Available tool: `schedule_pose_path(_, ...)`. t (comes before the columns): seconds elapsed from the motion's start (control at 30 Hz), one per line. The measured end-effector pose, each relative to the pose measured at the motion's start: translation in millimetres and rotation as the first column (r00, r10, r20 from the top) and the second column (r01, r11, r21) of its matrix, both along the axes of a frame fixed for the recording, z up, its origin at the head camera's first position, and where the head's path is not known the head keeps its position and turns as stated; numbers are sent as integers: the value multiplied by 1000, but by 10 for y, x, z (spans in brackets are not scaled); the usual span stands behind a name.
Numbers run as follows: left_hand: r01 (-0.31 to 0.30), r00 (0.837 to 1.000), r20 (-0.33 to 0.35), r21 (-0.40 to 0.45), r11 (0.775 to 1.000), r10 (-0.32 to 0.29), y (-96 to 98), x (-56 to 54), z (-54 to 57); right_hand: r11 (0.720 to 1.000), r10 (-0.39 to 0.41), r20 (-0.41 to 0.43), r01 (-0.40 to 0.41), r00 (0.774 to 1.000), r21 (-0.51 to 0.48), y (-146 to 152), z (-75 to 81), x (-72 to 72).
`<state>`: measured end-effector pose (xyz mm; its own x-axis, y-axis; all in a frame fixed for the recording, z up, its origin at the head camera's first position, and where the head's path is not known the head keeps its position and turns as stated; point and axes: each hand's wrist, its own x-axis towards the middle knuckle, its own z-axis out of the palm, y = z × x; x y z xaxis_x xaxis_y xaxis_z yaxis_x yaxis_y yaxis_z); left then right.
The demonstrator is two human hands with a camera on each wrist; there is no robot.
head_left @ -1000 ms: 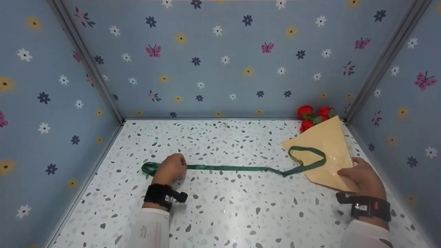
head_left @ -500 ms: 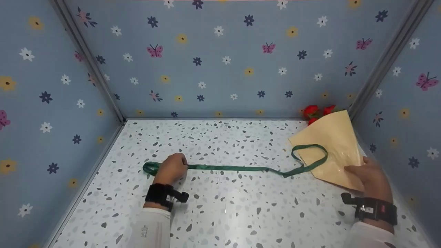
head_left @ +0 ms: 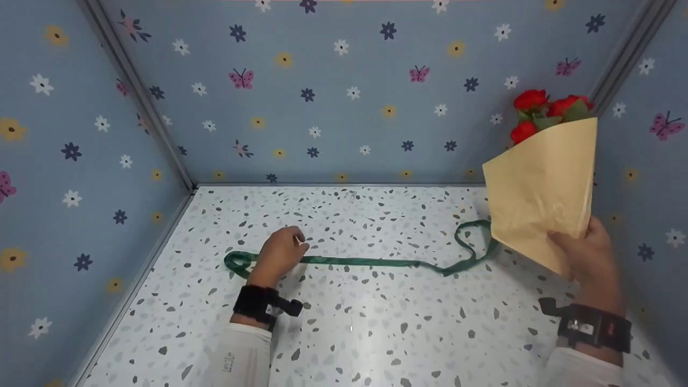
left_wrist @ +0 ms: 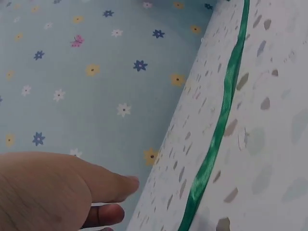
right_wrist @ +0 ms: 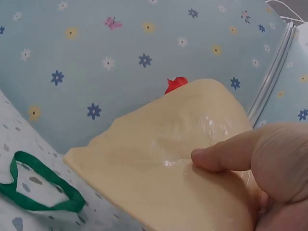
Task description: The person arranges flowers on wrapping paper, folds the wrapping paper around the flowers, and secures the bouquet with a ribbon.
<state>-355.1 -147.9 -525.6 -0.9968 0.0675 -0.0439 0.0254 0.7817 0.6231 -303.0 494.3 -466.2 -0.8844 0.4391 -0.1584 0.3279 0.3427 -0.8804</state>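
Three red roses with green leaves show above a cone of smooth, pale tan wrapping paper. The paper is wide at the flower end and narrows toward the person; its front has a few creases and a slight sheen, and it hides the stems. This bouquet is at the right side, tilted, held up above a white surface speckled with grey chips. The right hand has its grip on the paper's right edge, thumb laid across the front.

A long, shiny green ribbon lies across the surface, folded into a loop at its left end, nearly straight in the middle, and curling again at its right end, partly behind the paper in the head view. Over the ribbon's left part is the left hand, fingers loosely bent, its grip released and holding nothing; in the left wrist view its fingertips are apart from the ribbon.
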Motion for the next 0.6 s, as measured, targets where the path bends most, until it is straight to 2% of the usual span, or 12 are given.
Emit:
schedule_pose_path(0.07, 20, 999, -46, 27, 999, -18, 111, 27, 67, 1000, -10, -41, 9, 999, -27, -141, 58, -43)
schedule_pose_path(0.17, 44, 996, -78, 76, 996, -38, 298, 80, 167, 994, 18, -134, -31, 991, -102, -407, 107, -112)
schedule_pose_path(0.23, 71, 993, -99, 107, 992, -60, 419, 125, 219, 983, 57, -209, -92, 976, -161, -610, 104, -164)
schedule_pose_path(0.33, 133, 985, -130, 158, 979, -113, 575, 200, 276, 948, 143, -291, -215, 946, -235, -927, 68, -235)
schedule_pose_path(0.47, 194, 977, -144, 264, 945, -160, 745, 274, 325, 903, 227, -323, -323, 919, -285, -1355, -7, -309)
schedule_pose_path(0.6, 175, 985, -72, 412, 894, -159, 888, 291, 306, 881, 269, -312, -364, 911, -302, -1815, -129, -338)
